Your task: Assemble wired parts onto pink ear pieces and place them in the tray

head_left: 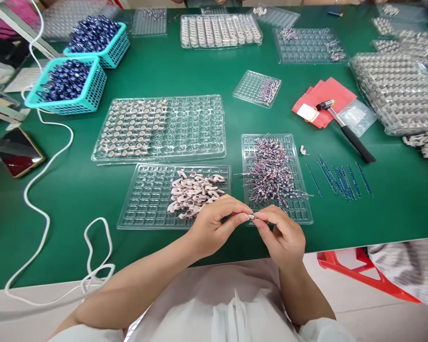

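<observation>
My left hand and my right hand meet at the near edge of the green table, fingertips pinched together on one small pale part. What else sits between the fingers is too small to tell. Just beyond my left hand a clear tray holds a heap of pale beige plastic pieces. Beyond my right hand another clear tray carries a pile of thin wired components.
A large clear tray is part filled with beige pieces. Two teal baskets of dark blue parts stand far left. A phone and white cable lie left. A black-handled tool, red paper and blue rods lie right.
</observation>
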Available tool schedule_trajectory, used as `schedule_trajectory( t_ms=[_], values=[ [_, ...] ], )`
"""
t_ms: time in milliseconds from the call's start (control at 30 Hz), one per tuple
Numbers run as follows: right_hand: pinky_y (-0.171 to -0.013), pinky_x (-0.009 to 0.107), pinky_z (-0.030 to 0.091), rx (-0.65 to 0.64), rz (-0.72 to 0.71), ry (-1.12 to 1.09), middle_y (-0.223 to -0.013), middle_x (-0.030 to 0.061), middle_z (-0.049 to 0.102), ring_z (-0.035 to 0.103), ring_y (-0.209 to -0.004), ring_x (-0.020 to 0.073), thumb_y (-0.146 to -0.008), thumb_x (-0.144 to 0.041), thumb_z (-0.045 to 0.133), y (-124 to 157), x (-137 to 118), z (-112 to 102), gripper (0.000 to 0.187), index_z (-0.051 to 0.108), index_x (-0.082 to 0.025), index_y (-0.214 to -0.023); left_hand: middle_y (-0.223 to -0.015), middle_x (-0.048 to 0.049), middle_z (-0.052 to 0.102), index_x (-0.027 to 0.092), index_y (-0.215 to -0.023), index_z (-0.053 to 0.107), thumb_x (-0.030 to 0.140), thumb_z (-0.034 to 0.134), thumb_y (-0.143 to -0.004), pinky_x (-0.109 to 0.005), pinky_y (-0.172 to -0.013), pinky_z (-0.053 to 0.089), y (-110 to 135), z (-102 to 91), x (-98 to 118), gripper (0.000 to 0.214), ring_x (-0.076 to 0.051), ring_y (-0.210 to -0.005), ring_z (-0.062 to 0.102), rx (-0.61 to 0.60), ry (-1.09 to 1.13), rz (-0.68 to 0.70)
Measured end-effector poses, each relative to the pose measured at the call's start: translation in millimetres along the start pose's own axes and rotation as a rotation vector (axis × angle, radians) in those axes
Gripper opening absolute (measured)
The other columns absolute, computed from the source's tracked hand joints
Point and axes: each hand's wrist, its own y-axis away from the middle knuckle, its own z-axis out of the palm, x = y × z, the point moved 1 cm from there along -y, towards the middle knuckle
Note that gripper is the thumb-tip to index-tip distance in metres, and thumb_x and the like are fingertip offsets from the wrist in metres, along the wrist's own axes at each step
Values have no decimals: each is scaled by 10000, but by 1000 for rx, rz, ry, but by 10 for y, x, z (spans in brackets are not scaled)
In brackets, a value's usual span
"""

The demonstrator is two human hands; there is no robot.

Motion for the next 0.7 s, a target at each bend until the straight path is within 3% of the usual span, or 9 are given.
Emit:
schedule_trajectory(
  t_ms=[700],
  values=[
    [-703, 329, 528, 3, -47, -43, -879, 15, 711, 644, -780, 159, -843, 29, 654, 9, -10, 2, 357, 685, -240, -1076, -934, -76, 799, 195, -1031, 748, 122, 666, -933, -336, -792, 570, 19, 35, 0, 146, -182, -859, 720, 58, -42, 172]
  ],
)
